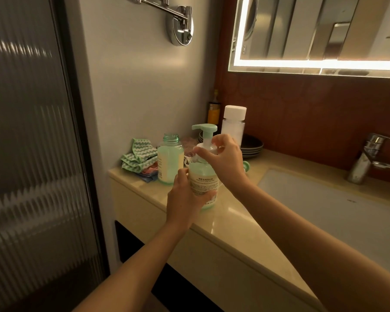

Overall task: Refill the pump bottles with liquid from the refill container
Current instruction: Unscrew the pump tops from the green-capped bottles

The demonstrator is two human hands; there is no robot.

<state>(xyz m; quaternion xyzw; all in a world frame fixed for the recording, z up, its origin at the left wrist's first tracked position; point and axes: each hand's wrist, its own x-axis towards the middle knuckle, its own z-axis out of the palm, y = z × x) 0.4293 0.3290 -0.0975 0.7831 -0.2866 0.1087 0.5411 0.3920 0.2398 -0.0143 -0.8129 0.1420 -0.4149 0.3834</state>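
My left hand (185,195) wraps the body of the translucent green plastic pump bottle (203,171), which is at the front of the beige stone counter (234,215), while my right hand (226,159) curls its fingers round the white screw collar (208,149). I judge it best to brace the bottle upright and turn only the collar, squarely, so the thread does not bind and nothing slops. The white label (205,184) carries Chinese characters and small print, too fine for me to read.

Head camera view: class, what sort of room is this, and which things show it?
Most likely a bathroom: a white sunken basin in a beige stone counter, a chrome mixer tap at its edge, and a backlit wall mirror above.
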